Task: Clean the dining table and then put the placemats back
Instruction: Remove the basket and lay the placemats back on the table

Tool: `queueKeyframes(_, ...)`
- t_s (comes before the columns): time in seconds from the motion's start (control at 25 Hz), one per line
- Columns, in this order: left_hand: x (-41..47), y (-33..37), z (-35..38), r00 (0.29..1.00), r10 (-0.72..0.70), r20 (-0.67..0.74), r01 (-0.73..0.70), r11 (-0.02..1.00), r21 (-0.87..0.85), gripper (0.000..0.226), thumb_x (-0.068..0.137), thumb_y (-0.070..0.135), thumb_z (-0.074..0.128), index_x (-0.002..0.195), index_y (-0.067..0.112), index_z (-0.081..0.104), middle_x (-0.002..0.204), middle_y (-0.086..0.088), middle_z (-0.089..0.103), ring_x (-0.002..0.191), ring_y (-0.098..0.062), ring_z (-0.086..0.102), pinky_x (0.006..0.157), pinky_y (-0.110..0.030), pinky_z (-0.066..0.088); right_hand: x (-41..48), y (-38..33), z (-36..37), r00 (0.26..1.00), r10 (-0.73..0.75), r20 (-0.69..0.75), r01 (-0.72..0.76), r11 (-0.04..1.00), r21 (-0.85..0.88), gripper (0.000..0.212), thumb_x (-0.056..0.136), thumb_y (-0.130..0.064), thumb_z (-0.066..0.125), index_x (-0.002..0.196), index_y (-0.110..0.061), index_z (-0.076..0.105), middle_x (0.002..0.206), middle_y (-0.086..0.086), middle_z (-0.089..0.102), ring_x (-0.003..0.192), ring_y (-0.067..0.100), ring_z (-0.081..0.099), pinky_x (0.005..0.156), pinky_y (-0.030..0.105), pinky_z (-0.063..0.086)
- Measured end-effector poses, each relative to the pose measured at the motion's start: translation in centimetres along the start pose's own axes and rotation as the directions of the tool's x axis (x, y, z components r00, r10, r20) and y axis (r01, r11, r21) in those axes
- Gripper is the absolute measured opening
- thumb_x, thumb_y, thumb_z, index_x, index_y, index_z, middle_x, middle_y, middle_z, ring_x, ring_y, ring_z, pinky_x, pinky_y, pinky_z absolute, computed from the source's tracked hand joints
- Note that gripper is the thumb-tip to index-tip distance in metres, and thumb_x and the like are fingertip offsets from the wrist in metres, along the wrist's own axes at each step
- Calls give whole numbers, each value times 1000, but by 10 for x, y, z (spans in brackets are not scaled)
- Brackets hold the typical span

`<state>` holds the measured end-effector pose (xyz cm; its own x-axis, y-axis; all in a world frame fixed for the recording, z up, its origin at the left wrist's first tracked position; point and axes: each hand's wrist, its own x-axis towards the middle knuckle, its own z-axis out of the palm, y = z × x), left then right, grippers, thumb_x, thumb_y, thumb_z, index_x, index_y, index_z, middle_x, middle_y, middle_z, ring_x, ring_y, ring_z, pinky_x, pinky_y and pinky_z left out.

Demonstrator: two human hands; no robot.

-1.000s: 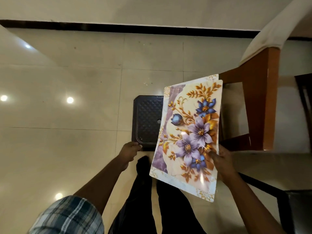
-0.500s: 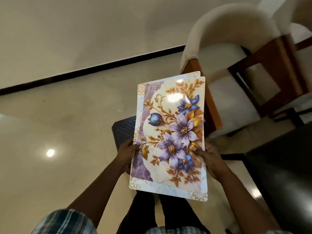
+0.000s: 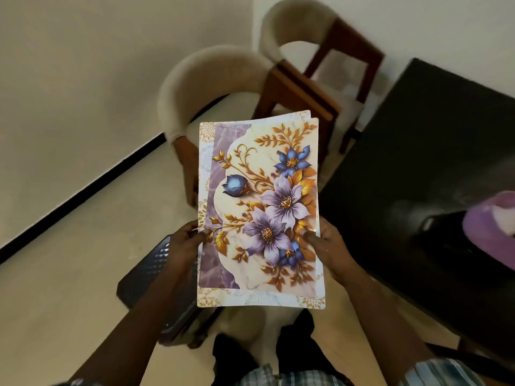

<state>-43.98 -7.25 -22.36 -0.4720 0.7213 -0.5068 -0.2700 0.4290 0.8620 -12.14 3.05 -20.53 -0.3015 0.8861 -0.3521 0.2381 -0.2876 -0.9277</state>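
Placemats [image 3: 259,213] with purple and blue flowers and golden leaves are held in the air just left of the dining table [image 3: 418,168], not touching it. We see at least two of them, because a second edge shows behind the top one at its far end and along the side facing the table.

The left hand [image 3: 185,240] pinches the stack on the side away from the table, with the thumb on the printed face and the fingers going under. The right hand [image 3: 326,240] grips the side nearest the table in the same way, its thumb pressed flat on the picture.

The table top is dark and glossy. On it, well apart from the mats, lies a purple thing [image 3: 487,218] with something white on it; it is blurred and we cannot tell what it is.

Left of the table, by its far corner, stand two chairs with cream padded backs and brown wooden frames. The nearer chair [image 3: 195,76] is partly hidden behind the far end of the mats. The farther chair [image 3: 289,20] stands just beside it, closer to the table's corner.

Farther left of the table than the mats, a dark plastic stool [image 3: 145,277] sits on the pale floor, and the left forearm covers part of it. A black skirting strip [image 3: 83,194] runs along the foot of the wall.
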Motion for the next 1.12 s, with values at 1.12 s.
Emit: queueKeyframes(1.12,121,37,471,920,-54,387,-157,856,493,23,95,4,69,118,4,72,112,-16,77,90,-28,75,82,-40,62,71,79,-326,638,381,-670,-173,918,358,45,76,3,79,116,-14,66,111,13,74,101,32,72,91,45,59)
